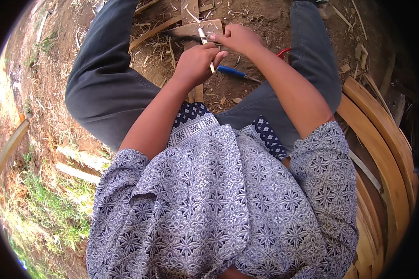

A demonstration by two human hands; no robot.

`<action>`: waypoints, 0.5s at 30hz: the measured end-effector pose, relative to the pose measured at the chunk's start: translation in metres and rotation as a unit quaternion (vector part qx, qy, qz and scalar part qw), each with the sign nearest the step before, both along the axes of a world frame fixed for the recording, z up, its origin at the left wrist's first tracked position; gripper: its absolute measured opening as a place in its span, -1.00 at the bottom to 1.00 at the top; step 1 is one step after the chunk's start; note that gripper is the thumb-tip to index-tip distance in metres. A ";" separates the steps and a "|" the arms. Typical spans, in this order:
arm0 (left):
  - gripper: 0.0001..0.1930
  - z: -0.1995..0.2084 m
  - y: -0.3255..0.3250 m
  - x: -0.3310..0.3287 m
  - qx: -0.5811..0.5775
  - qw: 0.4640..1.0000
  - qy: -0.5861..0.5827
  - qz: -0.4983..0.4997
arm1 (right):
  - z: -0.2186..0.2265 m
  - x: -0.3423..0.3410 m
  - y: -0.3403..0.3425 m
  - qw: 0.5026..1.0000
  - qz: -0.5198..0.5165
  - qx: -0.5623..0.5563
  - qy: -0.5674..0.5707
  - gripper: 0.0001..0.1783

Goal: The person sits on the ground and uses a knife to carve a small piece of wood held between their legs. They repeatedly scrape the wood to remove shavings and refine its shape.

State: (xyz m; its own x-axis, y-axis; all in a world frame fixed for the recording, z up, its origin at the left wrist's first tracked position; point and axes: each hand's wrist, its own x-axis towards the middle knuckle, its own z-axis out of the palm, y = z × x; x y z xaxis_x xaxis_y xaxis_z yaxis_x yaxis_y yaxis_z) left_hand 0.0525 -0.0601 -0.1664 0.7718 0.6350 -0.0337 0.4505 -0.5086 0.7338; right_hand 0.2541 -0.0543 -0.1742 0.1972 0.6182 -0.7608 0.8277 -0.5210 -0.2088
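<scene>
My left hand (196, 63) is closed around a thin pale wooden stick (201, 33), whose ends stick out above and below the fist. Close beside it on the right, my right hand (239, 38) is closed, its thumb near the stick. A dark blade (184, 36), apparently a knife's, runs left from between the hands and crosses the stick; its handle is hidden in the right fist. Behind the blade lies a flat brown wooden board (212, 27). A blue-handled tool (231, 71) with a thin metal shaft rests on the ground just below the hands.
Curled wood shavings (156, 58) and wood strips (156, 33) litter the brown soil between my bent legs. Something red (283, 52) lies by my right knee. Long curved planks (381, 144) are stacked at the right. Grass (56, 200) and a bent wooden piece (7, 151) are at the left.
</scene>
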 end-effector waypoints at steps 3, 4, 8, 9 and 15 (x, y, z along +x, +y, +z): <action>-0.56 -0.004 0.001 0.002 -0.003 1.000 -0.008 -0.002 | -0.005 -0.003 -0.005 0.998 -0.005 0.049 -0.035 -0.29; -0.56 -0.004 0.001 0.004 -0.004 1.000 -0.014 -0.007 | -0.009 -0.004 -0.006 0.996 -0.008 0.074 -0.049 -0.26; -0.64 -0.003 0.001 0.004 -0.008 0.999 -0.049 -0.003 | -0.009 -0.008 0.001 0.998 -0.038 0.015 -0.038 -0.35; -0.64 -0.003 0.001 0.004 -0.011 0.999 -0.049 -0.004 | -0.010 -0.006 0.003 0.999 -0.033 0.012 -0.029 -0.36; -0.63 -0.003 0.001 0.002 -0.031 0.999 -0.042 -0.012 | -0.018 -0.013 0.015 0.998 -0.026 0.008 -0.057 -0.35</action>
